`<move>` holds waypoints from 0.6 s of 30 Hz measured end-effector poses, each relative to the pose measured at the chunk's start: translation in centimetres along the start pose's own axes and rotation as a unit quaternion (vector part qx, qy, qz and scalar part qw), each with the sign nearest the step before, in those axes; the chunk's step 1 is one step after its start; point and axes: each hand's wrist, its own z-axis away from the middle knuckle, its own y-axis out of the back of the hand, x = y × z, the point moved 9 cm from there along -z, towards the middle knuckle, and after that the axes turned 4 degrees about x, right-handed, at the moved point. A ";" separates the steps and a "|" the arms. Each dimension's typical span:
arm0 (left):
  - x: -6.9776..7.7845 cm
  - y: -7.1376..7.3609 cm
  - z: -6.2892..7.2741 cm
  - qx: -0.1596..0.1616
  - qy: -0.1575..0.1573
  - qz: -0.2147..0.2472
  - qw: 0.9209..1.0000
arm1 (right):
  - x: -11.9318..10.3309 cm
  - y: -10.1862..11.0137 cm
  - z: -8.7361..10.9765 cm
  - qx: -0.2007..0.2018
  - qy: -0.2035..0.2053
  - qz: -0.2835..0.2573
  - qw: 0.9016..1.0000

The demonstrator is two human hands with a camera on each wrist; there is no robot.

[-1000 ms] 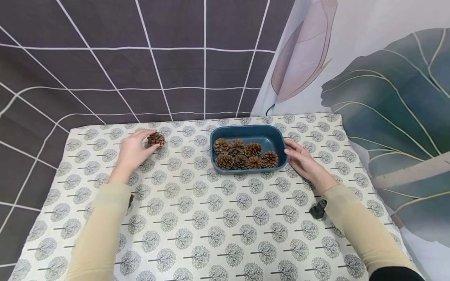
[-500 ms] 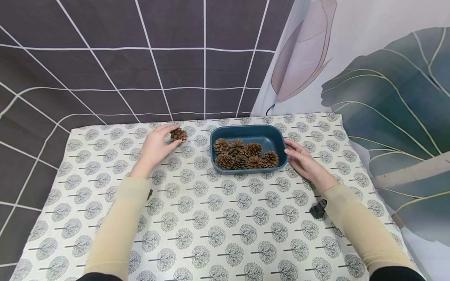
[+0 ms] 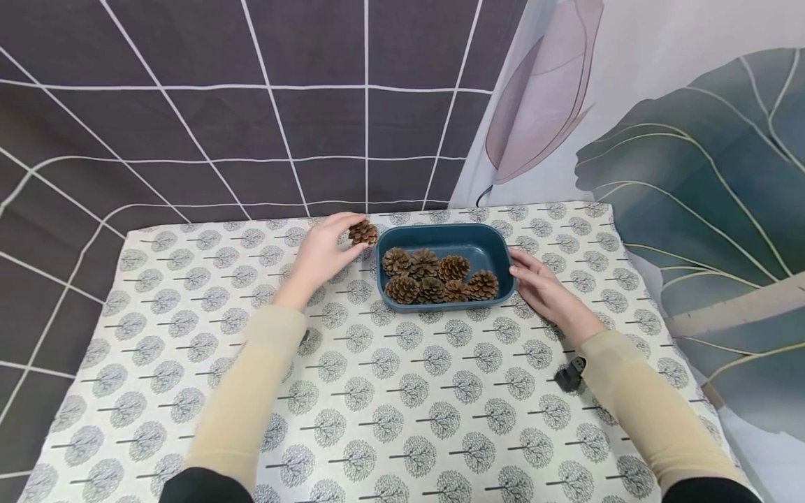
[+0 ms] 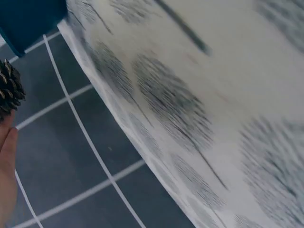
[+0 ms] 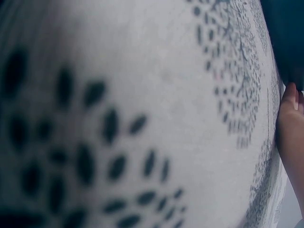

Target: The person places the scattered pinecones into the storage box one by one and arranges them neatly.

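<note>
A brown pine cone (image 3: pixel 363 232) is pinched between the thumb and fingers of my left hand (image 3: pixel 322 253), just left of a dark blue oblong tub (image 3: pixel 478 251). In the left wrist view the pine cone (image 4: pixel 9 88) shows at the left edge, with the tub (image 4: pixel 31 23) above it. Several more pine cones (image 3: pixel 431 289) lie inside the tub, mostly along its left and front. Against the tub's right end rest the fairly straight fingers of my right hand (image 3: pixel 544 290). The right wrist view catches only part of that hand (image 5: pixel 292 133) beside the tub wall (image 5: pixel 289 38).
A white cloth with a tree print (image 3: pixel 390 391) covers the table. Behind the far edge hangs a dark curtain with white grid lines (image 3: pixel 321 126). At the right is a pale curtain with large leaves (image 3: pixel 692 181). A small black device (image 3: pixel 569 375) sits at my right wrist.
My left hand has carried the pine cone rightward from the table's left side to beside the tub's left end. The right hand and the tub stay in place.
</note>
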 end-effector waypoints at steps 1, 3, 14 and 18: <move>0.4 -0.2 -0.2 -0.001 -0.004 0.000 1.000 | 0.0 0.0 0.0 0.000 0.000 -0.001 1.000; 1.2 -0.6 -0.5 -0.005 -0.011 0.006 1.000 | 0.0 0.0 0.0 0.000 0.002 -0.001 1.000; 5.1 -3.0 -1.9 -0.004 -0.069 0.010 0.998 | -0.1 -0.1 0.0 -0.006 0.005 0.002 1.000; 6.0 -4.1 -2.4 -0.013 -0.072 0.008 0.997 | -0.1 -0.2 0.0 -0.007 0.003 0.003 1.000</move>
